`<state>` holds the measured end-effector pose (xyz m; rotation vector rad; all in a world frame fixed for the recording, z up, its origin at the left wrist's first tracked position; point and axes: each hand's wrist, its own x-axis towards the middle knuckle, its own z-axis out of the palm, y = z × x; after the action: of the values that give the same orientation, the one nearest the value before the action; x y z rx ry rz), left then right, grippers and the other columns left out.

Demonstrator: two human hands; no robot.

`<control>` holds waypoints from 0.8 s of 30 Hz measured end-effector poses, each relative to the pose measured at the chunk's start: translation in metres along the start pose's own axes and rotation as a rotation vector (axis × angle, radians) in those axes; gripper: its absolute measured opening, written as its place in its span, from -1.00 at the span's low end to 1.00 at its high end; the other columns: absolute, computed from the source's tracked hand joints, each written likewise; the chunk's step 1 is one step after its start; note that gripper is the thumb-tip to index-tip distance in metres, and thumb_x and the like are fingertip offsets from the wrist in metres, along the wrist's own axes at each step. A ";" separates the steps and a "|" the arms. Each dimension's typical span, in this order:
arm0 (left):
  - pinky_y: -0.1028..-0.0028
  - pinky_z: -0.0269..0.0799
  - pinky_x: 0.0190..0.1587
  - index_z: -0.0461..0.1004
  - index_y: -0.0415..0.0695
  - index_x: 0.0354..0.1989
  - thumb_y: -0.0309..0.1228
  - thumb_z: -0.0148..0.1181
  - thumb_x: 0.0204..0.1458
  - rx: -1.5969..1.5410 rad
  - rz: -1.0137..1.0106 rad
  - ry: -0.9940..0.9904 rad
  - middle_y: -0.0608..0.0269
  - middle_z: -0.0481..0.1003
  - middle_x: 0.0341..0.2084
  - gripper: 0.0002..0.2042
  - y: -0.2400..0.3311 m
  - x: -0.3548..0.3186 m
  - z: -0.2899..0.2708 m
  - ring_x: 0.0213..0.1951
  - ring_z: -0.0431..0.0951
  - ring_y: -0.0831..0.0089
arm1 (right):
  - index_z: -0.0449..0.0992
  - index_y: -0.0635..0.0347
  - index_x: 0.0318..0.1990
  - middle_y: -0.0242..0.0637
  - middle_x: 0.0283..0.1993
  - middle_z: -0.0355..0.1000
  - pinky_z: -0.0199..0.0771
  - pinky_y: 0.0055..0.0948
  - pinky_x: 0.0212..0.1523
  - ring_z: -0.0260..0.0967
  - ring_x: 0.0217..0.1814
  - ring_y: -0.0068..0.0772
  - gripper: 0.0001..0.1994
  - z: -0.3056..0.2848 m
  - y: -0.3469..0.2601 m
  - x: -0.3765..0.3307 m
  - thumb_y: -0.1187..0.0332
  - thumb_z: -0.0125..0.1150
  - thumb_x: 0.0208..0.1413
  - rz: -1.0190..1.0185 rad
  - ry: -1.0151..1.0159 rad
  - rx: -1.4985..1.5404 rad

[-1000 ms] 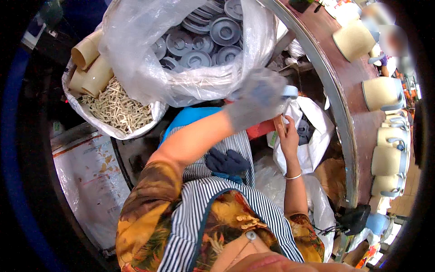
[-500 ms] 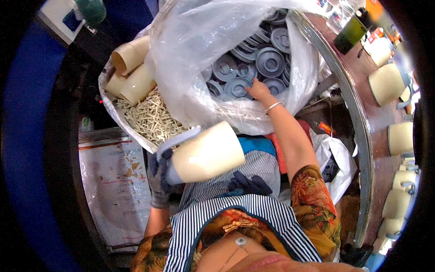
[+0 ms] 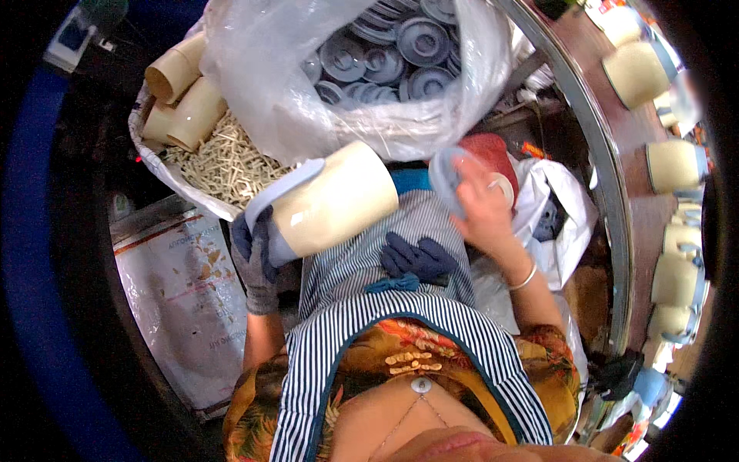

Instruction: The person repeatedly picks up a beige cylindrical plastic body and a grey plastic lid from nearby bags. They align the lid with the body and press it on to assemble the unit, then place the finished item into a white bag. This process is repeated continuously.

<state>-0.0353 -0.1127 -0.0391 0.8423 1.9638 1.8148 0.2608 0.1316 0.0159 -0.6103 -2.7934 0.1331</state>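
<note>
A cream jug body (image 3: 339,204) with a grey-blue handle (image 3: 286,190) is held tilted above the person's lap, its cream end toward the upper right and its grey-blue collar (image 3: 282,248) at the lower left. The gloved left hand (image 3: 258,258) has its grip curled around the collar and the handle's near end; that hold seems best kept firm and low, so that the smooth shell cannot roll. Near it, but apart, the bare right hand (image 3: 486,204) pinches a grey-blue disc (image 3: 445,181); motion blurs it, so the exact finger placement is hard to tell. Holding the disc by its rim, square to the fingers, would probably leave its face free and make it easier to turn. A dark blue glove (image 3: 416,258) lies on the lap of the striped apron (image 3: 354,312). Beyond the hands, a clear plastic bag (image 3: 262,73) gapes around many grey discs (image 3: 423,42); left of it, a white sack (image 3: 181,185) holds short pale sticks (image 3: 231,158) and cream tubes (image 3: 200,112). To the right, beside a white bag (image 3: 576,219), curves the bench (image 3: 635,212) with more cream jug bodies (image 3: 636,73).
</note>
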 end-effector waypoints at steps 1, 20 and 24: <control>0.28 0.33 0.06 0.42 -0.23 0.04 -0.37 -0.02 0.24 -0.174 -0.124 0.040 0.01 0.40 -0.05 -0.72 -0.005 0.001 0.004 -0.01 0.42 0.21 | 0.35 0.27 -0.25 0.06 0.30 0.16 0.15 0.03 0.27 0.10 0.32 0.16 -0.51 0.014 -0.008 -0.027 0.23 0.43 -0.35 0.003 -0.140 -0.008; 0.30 0.42 0.01 0.34 -0.29 0.04 -0.36 -0.21 0.31 0.016 0.179 -0.319 0.01 0.49 -0.17 -0.70 0.056 -0.009 0.023 -0.12 0.53 0.26 | 0.46 0.27 0.04 -0.12 0.08 0.34 0.31 -0.40 0.09 0.32 0.11 -0.24 -0.58 0.017 -0.054 -0.024 0.44 0.16 -0.07 0.312 0.492 0.971; 0.27 0.41 0.06 0.34 -0.36 0.01 -0.34 -0.15 0.29 -0.357 -0.168 -0.343 0.02 0.50 -0.18 -0.68 0.042 -0.001 0.022 -0.10 0.52 0.19 | 0.48 0.29 0.00 -0.02 0.05 0.33 0.28 -0.24 0.10 0.30 0.07 -0.11 -0.51 0.009 -0.066 -0.029 0.18 0.22 -0.07 0.090 0.546 0.958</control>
<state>-0.0128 -0.0959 -0.0006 0.7830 1.4022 1.7175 0.2569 0.0592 0.0098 -0.4169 -1.8588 1.0567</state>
